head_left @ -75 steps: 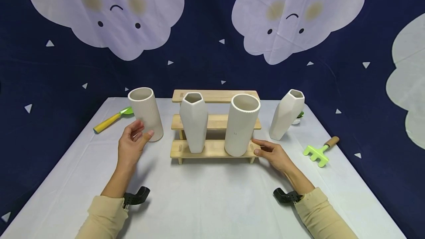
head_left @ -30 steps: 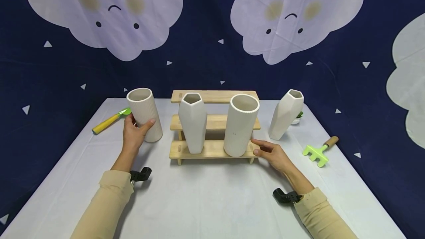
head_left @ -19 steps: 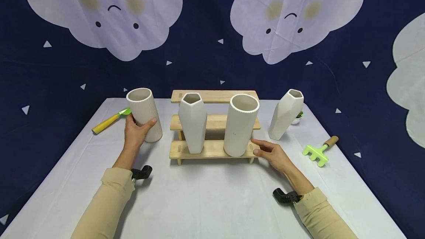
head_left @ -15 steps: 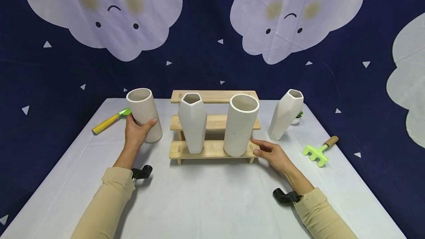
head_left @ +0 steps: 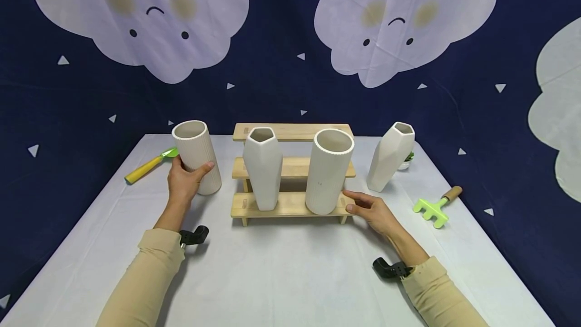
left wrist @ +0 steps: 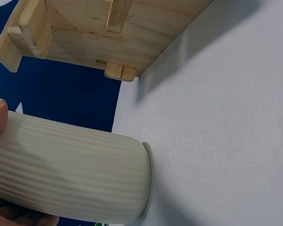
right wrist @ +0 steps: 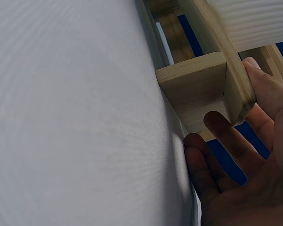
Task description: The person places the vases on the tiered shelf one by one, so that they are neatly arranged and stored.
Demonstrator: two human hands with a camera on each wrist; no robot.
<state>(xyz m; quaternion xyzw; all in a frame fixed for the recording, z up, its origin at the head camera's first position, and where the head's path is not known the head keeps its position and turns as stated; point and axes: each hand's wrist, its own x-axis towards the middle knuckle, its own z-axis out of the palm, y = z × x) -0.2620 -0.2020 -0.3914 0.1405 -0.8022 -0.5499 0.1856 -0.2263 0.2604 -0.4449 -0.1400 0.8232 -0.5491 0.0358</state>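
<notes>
My left hand (head_left: 183, 183) grips a white ribbed cylindrical vase (head_left: 199, 148) that stands on the table at the left. The thumb is on its near side, and the other fingers go behind it, partly hidden. In the left wrist view, the base of the ribbed vase (left wrist: 80, 169) meets the cloth. My right hand (head_left: 372, 211) holds the right end of the lowest step of a three-tier wooden stand (head_left: 290, 203). The right wrist view has the thumb on top of the step (right wrist: 240, 89) and fingers below it. A faceted vase (head_left: 264, 170) and a second ribbed vase (head_left: 329, 173) stand on that step.
Another faceted vase (head_left: 390, 158) leans outward at the right, before a small potted plant (head_left: 407, 160). A green hand rake (head_left: 433, 211) lies further right. At the far left lies a yellow-handled green trowel (head_left: 147, 168). White cloth covers the table (head_left: 290, 276).
My left hand has moved forward from beside the ribbed vase and taken hold of it. The vase stays in place, and my right hand keeps still at the stand.
</notes>
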